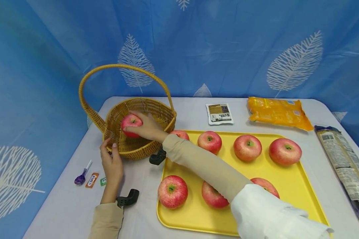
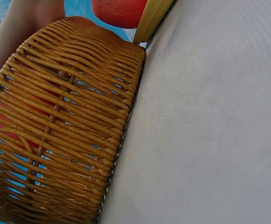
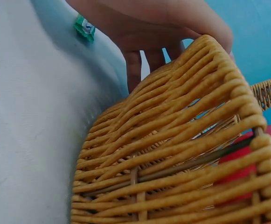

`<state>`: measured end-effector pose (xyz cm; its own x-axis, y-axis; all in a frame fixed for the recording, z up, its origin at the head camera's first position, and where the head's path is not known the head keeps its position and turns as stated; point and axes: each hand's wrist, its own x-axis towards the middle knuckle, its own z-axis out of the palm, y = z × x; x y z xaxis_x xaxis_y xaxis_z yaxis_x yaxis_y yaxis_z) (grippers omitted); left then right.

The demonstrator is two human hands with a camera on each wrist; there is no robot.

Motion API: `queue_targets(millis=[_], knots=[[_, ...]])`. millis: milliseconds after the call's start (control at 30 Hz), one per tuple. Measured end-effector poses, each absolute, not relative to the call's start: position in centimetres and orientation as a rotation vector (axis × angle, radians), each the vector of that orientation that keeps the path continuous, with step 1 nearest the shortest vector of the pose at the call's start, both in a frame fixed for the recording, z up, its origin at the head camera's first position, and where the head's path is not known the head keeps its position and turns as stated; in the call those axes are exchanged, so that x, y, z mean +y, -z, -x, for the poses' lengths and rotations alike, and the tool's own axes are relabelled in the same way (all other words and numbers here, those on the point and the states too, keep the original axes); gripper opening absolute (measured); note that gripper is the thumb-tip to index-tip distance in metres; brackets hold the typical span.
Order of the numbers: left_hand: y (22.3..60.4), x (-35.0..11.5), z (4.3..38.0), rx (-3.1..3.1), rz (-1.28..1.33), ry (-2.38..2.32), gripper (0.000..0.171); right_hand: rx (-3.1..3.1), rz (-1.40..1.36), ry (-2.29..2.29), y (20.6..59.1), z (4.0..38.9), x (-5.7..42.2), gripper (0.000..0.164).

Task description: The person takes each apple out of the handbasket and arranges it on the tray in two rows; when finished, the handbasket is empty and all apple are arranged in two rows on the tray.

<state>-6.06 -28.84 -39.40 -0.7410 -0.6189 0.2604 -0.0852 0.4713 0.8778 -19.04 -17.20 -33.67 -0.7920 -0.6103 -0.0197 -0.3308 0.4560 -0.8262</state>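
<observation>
A brown wicker basket [image 1: 137,154] with a tall hoop handle stands at the back left of the white-covered table. Inside it, my right hand [image 1: 149,127] grips a red apple [image 1: 132,123], thumb and fingers around its sides. My left hand [image 1: 112,166] holds the basket at its near left rim. From the right wrist view, the fingers of my left hand [image 3: 154,23] lie against the outside of the weave [image 3: 172,121]. The held apple [image 3: 238,168] shows as red through gaps in the wicker.
A yellow tray [image 1: 194,222] carries several red apples [image 1: 247,147], some partly under my right forearm. Behind it lie a white packet [image 1: 219,114] and an orange bag [image 1: 278,113]; a long package [image 1: 344,162] is at right. A lollipop [image 1: 80,178] and small wrapped sweets [image 1: 92,180] lie left.
</observation>
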Motion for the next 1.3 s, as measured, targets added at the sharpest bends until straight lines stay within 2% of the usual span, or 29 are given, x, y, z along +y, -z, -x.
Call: queue_targets(millis=[467,767,1133,1300], knots=[[39.7,-29.0,5.7,-2.157,-0.586,1.244,0.045,2.337,0.830,1.324,33.7,17.9,-16.0,0.067],[39.5,-29.2,5.8,-2.148,-0.603,1.238,0.045,2.177,0.817,1.414,32.1,16.9,-14.6,0.063],[39.8,-28.6,5.9,-2.151,-0.597,1.251,0.045,2.077,0.726,1.535,31.3,16.6,-11.2,0.059],[39.6,-28.6,5.9,-2.139,-0.594,1.246,0.044,2.085,0.765,1.496,30.9,16.6,-9.6,0.061]])
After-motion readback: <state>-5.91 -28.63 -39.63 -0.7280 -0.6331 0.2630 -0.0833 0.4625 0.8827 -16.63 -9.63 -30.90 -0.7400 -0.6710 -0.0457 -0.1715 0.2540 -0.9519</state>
